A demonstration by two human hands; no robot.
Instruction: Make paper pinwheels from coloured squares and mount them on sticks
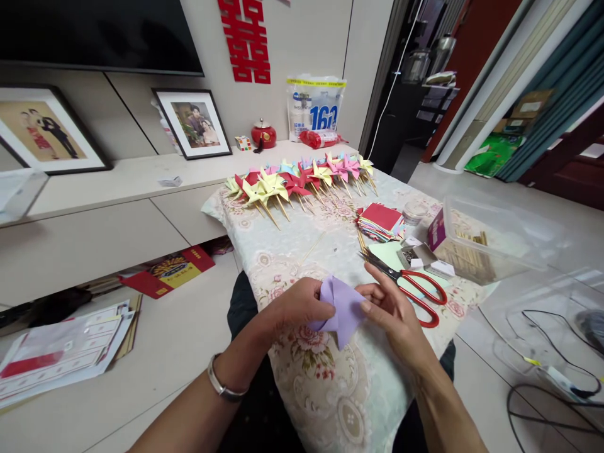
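Note:
Purple paper (346, 308), with slits and a folded-over corner, is held above the flowered tablecloth. My left hand (304, 305) pinches its left part, the thumb pressed on the folded layers. On the other side my right hand (389, 314) has its thumb at the paper's right corner, its index finger stretched out and the other fingers curled behind. Scissors with red handles (425, 289) lie just right of that hand, blades partly over a pale green sheet (389, 253). Beyond them sits a stack of coloured paper squares (381, 219) with red on top.
Several paper pinwheels on sticks (297, 182) line the table's far end. At right are a small open box (427, 261) of metal bits and a clear plastic bin (509, 251) with sticks. Cables (523, 393) lie on the floor; a cabinet ledge (136, 182) borders the left.

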